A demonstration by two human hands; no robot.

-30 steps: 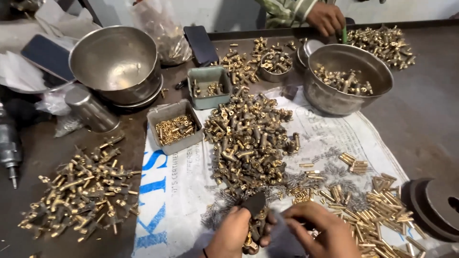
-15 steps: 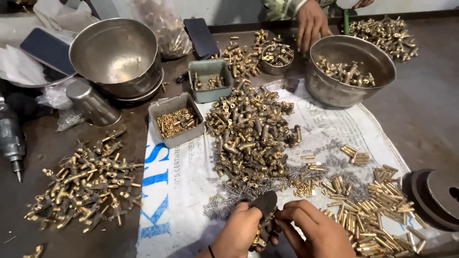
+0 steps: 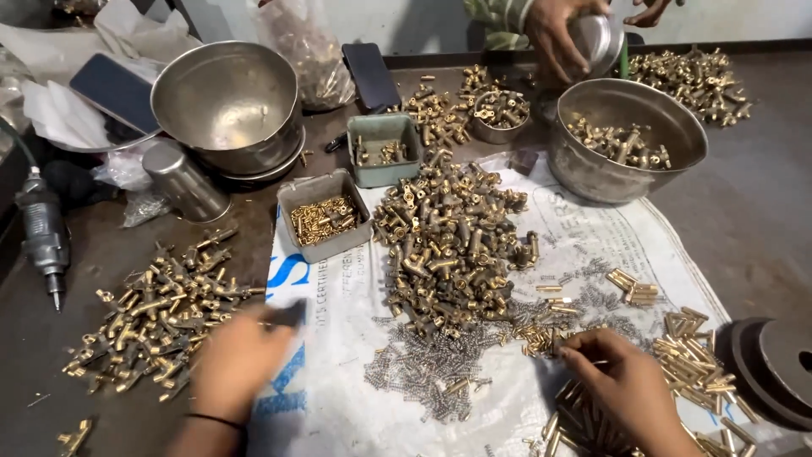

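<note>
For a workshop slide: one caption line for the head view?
Left hand blurred beside brass fittings, right hand on brass pins near springs.

Left hand (image 3: 239,360) motion-blurred, the dark thing (image 3: 292,315) at its fingertips unreadable. Right hand (image 3: 624,391) covers some brass pins (image 3: 702,372). Co-worker's hand (image 3: 554,34) cut by top edge.
</note>
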